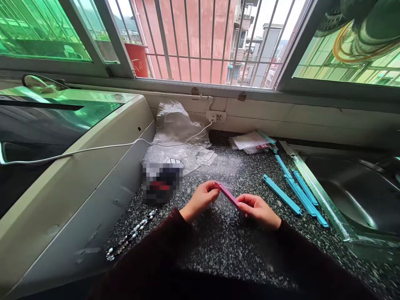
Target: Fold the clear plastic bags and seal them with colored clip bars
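Note:
A pink bag sealing clip (228, 194) is held at both ends above the speckled counter. My left hand (200, 201) pinches its far left end between thumb and fingers. Its nearer right end is gripped by the thumb and fingers of my right hand (258, 211). Behind the clip shows a bit of clear plastic (227, 186); whether the clip is fastened on it I cannot tell. To the right of my right hand lie several blue sealing clips (282, 195), one apart and others close together beside the sink.
A steel sink (339, 208) is at the right. Flat plastic bags (250, 141) lie at the back, and crumpled clear plastic (178, 129) at back left. A white cable (125, 144) crosses to a wall socket (216, 116). A beaded string (133, 233) lies beside the white appliance (103, 183).

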Tool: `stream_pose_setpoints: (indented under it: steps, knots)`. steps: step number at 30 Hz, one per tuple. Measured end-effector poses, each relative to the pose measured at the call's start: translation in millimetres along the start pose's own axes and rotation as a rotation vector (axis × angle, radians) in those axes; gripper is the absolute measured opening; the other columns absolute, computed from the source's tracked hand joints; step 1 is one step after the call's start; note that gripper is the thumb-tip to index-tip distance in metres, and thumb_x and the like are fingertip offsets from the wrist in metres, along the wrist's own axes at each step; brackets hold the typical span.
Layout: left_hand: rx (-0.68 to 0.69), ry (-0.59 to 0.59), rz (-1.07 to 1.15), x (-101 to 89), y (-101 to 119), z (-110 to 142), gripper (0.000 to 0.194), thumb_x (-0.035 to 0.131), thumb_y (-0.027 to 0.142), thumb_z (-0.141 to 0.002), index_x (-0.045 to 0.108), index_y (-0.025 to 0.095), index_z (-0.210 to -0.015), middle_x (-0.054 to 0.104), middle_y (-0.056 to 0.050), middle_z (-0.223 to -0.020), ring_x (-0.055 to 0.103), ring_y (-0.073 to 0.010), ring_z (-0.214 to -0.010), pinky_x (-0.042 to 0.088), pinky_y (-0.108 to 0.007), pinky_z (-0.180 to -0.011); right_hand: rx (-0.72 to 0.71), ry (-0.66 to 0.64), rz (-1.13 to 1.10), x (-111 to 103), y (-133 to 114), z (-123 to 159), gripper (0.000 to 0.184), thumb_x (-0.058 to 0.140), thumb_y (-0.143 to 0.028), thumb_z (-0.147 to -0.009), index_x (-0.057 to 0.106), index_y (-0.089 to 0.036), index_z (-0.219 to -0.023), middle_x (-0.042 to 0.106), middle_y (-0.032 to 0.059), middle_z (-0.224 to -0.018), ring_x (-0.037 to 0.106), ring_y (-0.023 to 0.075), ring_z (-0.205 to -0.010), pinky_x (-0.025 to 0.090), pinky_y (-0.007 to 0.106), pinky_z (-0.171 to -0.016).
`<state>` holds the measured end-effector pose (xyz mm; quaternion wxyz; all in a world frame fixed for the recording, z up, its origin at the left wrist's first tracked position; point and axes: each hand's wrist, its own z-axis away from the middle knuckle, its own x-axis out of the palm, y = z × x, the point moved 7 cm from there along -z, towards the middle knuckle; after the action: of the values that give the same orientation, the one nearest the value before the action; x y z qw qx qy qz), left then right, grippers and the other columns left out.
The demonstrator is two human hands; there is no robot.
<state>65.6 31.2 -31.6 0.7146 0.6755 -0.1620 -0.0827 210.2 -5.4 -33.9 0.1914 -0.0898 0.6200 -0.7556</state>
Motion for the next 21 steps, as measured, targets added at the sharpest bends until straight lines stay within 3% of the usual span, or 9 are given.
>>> stream_pose_setpoints:
  steps: [5,9,14,21]
  knots:
    - [0.001,-0.100,-0.032,6.4,2,3,0.024,0.064,0.032,-0.065,0.058,0.013,-0.079,0.048,0.004,-0.057,0.040,-0.0076,-0.051,0.029,-0.021,-0.048,0.020,-0.034,-0.061,2,6,-3,0.039,0.066,-0.053,-0.064,0.060,-0.015,-0.073,0.047,-0.0050,-0.054,0.038,0.0058,-0.047,0.033,0.020,-0.045]
    - [0.009,-0.062,-0.017,2.4,0,2,0.032,0.065,0.043,-0.068,0.056,0.013,-0.070,0.044,0.005,-0.047,0.036,-0.0063,-0.045,0.026,-0.021,-0.046,-0.004,0.013,-0.039,-3,6,-4,0.043,0.059,-0.057,-0.069,0.060,-0.015,-0.073,0.050,-0.0034,-0.054,0.041,0.0071,-0.045,0.035,0.022,-0.045]
    - [-0.005,0.109,0.164,-14.7,-3,-1,0.036,0.065,0.046,-0.066,0.049,0.014,-0.061,0.043,0.006,-0.044,0.034,-0.0051,-0.040,0.024,-0.021,-0.043,-0.238,0.300,0.282,-24,-14,3,0.040,0.052,-0.054,-0.077,0.063,-0.016,-0.081,0.062,0.0033,-0.066,0.056,0.0149,-0.062,0.045,0.027,-0.058]
    - [-0.020,0.117,0.162,-15.4,-5,-3,0.039,0.065,0.048,-0.065,0.047,0.015,-0.056,0.043,0.005,-0.043,0.036,-0.0051,-0.040,0.023,-0.020,-0.041,-0.536,0.490,0.608,-25,-34,21,0.021,0.049,-0.035,-0.084,0.062,-0.019,-0.083,0.064,0.0055,-0.074,0.058,0.0159,-0.063,0.047,0.028,-0.056]
